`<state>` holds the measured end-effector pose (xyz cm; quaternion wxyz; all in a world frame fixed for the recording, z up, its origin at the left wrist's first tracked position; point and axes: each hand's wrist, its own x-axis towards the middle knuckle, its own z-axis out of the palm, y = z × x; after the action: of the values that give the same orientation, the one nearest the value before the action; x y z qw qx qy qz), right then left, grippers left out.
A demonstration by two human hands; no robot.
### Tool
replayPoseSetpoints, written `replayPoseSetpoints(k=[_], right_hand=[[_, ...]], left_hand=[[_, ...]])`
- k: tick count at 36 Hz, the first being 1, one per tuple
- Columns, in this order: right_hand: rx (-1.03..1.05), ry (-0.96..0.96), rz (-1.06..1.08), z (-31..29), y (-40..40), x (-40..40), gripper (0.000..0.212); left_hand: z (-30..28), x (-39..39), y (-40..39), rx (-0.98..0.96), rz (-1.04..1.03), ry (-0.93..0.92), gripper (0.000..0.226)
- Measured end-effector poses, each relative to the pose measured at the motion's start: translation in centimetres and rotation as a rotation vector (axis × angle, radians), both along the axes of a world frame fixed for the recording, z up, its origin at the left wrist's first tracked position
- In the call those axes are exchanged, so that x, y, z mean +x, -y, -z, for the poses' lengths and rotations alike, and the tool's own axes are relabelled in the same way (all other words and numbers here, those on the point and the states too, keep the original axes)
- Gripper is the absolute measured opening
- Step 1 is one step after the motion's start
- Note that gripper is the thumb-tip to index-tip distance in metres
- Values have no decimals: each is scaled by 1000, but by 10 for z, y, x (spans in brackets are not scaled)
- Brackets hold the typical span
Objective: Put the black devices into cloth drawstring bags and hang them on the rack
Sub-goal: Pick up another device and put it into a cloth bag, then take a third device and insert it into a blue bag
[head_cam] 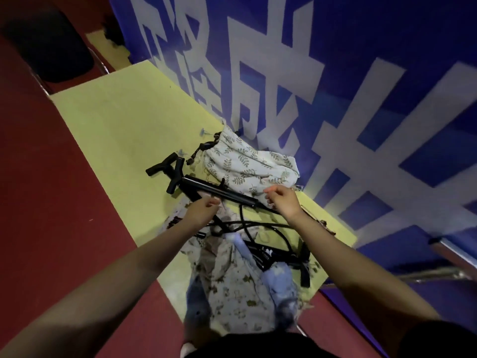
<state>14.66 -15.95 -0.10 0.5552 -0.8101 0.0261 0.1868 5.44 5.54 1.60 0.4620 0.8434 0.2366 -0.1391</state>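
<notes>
One long black device (222,193) lay bare on the yellow tabletop (108,120), mid-frame, not bagged. A leaf-print bag (247,161) above it looked full. Nothing hung yet. The left hand (200,211) and right hand (285,202) hovered, fingers curled; I couldn't tell what they pinched.

Cloth bag (251,164): off-white w/ grey-green leaf sprigs, dark drawstring. Nearer bag (232,288): cream w/ brownish-green floral print, pale blue patches; blurred. Device (219,191) & its cables: black, glossy highlight along the tube. Table top (116,130): pale yellow-green. Floor (51,202): dark red. Wall banner (361,73): deep blue w/ big white characters.
</notes>
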Motion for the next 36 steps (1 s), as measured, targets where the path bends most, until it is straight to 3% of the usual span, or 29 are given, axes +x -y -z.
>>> replayPoseSetpoints(k=[4,10,15,18,23,26,31,33,35,36], right_hand=[[28,-15,100,-6,8,-42,23],[-17,-11,262,-2,21,-98,24],[-135,-89,76,16,-3,-155,22],[-280,-40,-44,24,-18,-171,32],[-453,70,-3,29,-30,-177,31],[-492,85,-54,33,-34,-178,33],[-536,111,-246,37,-28,-181,34],[-494,96,-263,37,-23,-181,34],[-447,76,-257,37,-18,-179,31],[-424,62,-258,37,-15,-178,30]], left_hand=[[0,-29,-5,65,158,-22,30],[17,-62,-17,80,188,-81,24],[33,-78,-29,162,80,-117,56],[39,-85,-28,25,-2,-191,66],[83,-89,-35,53,25,-266,40],[69,-99,-27,76,5,-219,28],[71,-98,-20,-142,-364,-155,52],[70,-95,-15,-213,-457,-183,41],[57,-95,-6,-245,-437,-207,23],[49,-94,-1,-245,-417,-207,24]])
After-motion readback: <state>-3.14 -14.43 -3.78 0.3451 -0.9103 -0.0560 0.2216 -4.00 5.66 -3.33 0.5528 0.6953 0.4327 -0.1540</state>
